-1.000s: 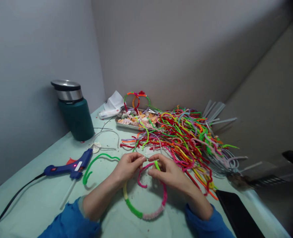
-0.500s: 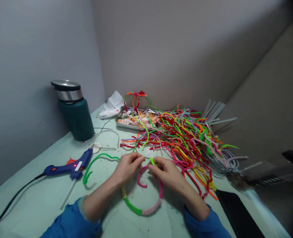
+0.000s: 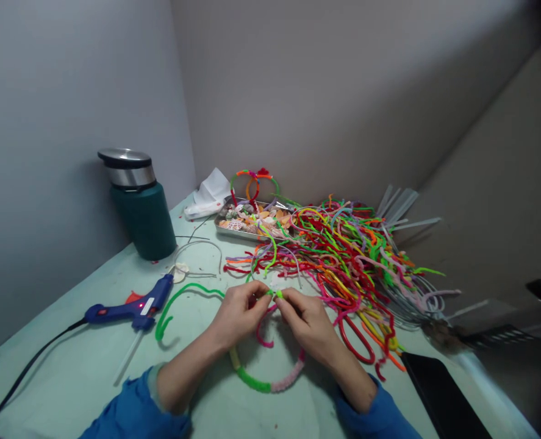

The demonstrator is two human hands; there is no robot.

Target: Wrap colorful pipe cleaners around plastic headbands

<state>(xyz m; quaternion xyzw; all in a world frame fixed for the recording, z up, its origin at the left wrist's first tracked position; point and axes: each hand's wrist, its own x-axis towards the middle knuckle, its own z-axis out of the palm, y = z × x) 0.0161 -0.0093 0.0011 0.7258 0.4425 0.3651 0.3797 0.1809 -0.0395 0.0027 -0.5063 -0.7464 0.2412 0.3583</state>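
Note:
My left hand (image 3: 247, 310) is closed in a pinch, its thumb and forefinger on a short bit of green pipe cleaner (image 3: 278, 294). Right beside it, my right hand (image 3: 304, 317) pinches the same bit, the fingertips almost meeting. Below both hands hangs a hoop wrapped in pipe cleaner (image 3: 254, 381), banded yellow, green, pale pink and magenta; its upper part is hidden by my hands. A curled magenta end (image 3: 263, 341) pokes out inside the hoop. From behind my left hand a long green pipe cleaner (image 3: 179, 296) arcs to the left.
A blue glue gun (image 3: 149, 308) with a lit red light and cord lies at left, near a green bottle (image 3: 144, 219). A metal tray (image 3: 233, 233) of small decorations stands behind. A tangled pipe cleaner heap (image 3: 343, 244) spreads right; a black flat object (image 3: 439, 390) lies front right.
My left fingertips have moved right to meet the green bit by my right fingers. My right hand has turned slightly, and the hoop has shifted a little right.

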